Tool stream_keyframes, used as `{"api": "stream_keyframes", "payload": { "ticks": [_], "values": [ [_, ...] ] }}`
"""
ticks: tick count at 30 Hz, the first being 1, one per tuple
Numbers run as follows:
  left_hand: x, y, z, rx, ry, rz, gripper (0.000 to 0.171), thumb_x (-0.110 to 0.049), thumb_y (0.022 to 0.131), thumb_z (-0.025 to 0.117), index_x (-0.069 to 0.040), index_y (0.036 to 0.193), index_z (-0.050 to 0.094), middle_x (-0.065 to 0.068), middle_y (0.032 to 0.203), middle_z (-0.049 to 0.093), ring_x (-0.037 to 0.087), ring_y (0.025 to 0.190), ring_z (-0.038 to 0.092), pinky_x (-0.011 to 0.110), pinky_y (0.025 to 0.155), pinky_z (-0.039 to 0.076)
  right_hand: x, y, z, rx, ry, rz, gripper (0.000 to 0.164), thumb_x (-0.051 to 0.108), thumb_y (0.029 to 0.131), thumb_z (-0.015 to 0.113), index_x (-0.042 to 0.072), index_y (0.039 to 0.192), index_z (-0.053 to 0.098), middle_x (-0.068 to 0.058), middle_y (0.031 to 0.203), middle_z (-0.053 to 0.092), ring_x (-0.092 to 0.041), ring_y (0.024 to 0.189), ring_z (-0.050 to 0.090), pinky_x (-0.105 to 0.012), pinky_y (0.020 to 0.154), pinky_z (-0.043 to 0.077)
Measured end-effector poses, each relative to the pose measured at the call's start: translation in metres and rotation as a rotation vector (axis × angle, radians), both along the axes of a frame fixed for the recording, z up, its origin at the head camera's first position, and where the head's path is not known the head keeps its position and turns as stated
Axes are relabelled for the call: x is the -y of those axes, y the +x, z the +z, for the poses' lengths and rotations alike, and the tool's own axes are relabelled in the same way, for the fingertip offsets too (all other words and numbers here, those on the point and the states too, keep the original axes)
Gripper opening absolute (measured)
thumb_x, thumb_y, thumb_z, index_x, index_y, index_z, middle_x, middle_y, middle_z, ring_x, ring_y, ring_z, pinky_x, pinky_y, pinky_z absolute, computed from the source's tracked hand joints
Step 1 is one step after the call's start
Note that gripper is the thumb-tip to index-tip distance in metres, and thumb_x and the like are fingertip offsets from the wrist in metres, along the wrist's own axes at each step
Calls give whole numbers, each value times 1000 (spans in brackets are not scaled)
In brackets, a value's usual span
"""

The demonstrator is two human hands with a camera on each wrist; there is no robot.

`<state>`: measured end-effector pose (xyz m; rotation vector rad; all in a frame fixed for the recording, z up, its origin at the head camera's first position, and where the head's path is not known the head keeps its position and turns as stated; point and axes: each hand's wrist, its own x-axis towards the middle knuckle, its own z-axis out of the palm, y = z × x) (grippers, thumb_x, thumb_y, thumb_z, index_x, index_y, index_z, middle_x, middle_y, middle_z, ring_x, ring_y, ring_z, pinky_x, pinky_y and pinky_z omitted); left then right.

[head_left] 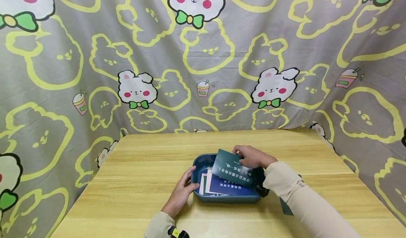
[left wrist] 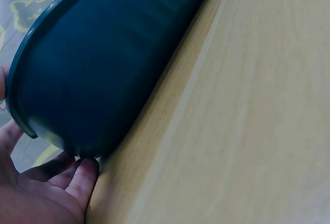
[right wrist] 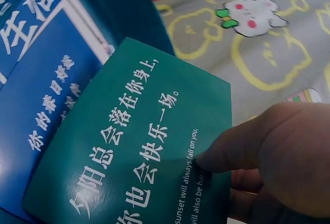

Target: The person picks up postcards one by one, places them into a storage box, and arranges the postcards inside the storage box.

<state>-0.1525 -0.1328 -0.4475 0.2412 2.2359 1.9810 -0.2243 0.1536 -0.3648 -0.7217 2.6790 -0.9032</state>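
My right hand [head_left: 252, 156] pinches a dark green card [right wrist: 129, 131] printed with white Chinese and English lines, thumb on its printed face and fingers behind. The card is tilted over a dark blue-green plastic basin [head_left: 226, 198]. Inside the basin lie a blue card [head_left: 226, 188] with white writing and other white-edged cards [head_left: 204, 185]. At the basin's left end my left hand [head_left: 180, 192] grips the rim. In the left wrist view, some fingertips [left wrist: 87, 172] lie low against the basin's outer wall, close to the tabletop.
Another dark green card [head_left: 286, 207] lies on the wooden table [head_left: 127, 181] to the right, partly hidden under my right sleeve. A grey curtain [head_left: 222, 65] with rabbit and yellow outline patterns hangs behind the table and along both sides.
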Motion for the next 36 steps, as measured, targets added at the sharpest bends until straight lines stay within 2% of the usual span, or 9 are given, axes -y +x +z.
{"api": "stream_keyframes", "payload": {
  "ticks": [5, 10, 18, 21, 26, 30, 36],
  "values": [
    [0, -1, -1, 3, -2, 0, 61, -10, 91, 54, -21, 147, 32, 30, 151, 24, 49, 134, 26, 63, 107, 29, 10, -1, -4, -62, 102, 63, 30, -10, 83, 54, 5, 109, 56, -10, 94, 59, -21, 78, 51, -36, 68, 47],
    [0, -1, -1, 5, 1, -3, 61, -10, 92, 54, -21, 147, 32, 29, 150, 25, 49, 133, 27, 63, 107, 29, 19, 2, -10, -74, 155, 59, 30, -8, 85, 56, 6, 112, 57, -11, 104, 62, -21, 88, 55, -42, 78, 52],
    [0, -1, -2, 8, -6, -1, 60, -10, 92, 54, -22, 147, 32, 29, 150, 24, 49, 133, 27, 63, 107, 29, 26, 8, -12, -68, 222, 65, 32, -4, 88, 57, 8, 117, 55, -14, 116, 63, -28, 106, 59, -45, 86, 52],
    [1, -1, -2, 5, -8, -2, 59, -11, 92, 54, -21, 146, 33, 29, 150, 25, 49, 133, 26, 63, 107, 29, 26, 9, -11, -52, 208, 76, 34, -6, 87, 57, 5, 119, 54, -14, 120, 62, -30, 111, 57, -46, 90, 51],
    [0, 0, -3, 12, -16, 1, 59, -10, 92, 53, -21, 146, 33, 30, 150, 24, 50, 134, 26, 64, 107, 28, 16, 11, -9, -62, 153, 58, 33, -4, 88, 58, 1, 120, 54, -15, 116, 63, -31, 107, 59, -48, 90, 51],
    [0, 0, -3, 17, -25, 4, 59, -10, 92, 53, -23, 146, 34, 29, 151, 24, 50, 134, 25, 64, 107, 28, -1, 13, -6, -110, 55, -17, 28, 0, 89, 58, 2, 117, 55, -12, 106, 65, -27, 95, 62, -45, 80, 54],
    [1, -1, -2, 5, -23, 1, 59, -11, 92, 53, -23, 147, 32, 29, 150, 25, 49, 134, 27, 63, 107, 29, -35, 19, -4, -146, -103, -178, 23, 4, 90, 58, -1, 112, 56, -7, 89, 64, -18, 76, 60, -37, 65, 53]
  ]
}}
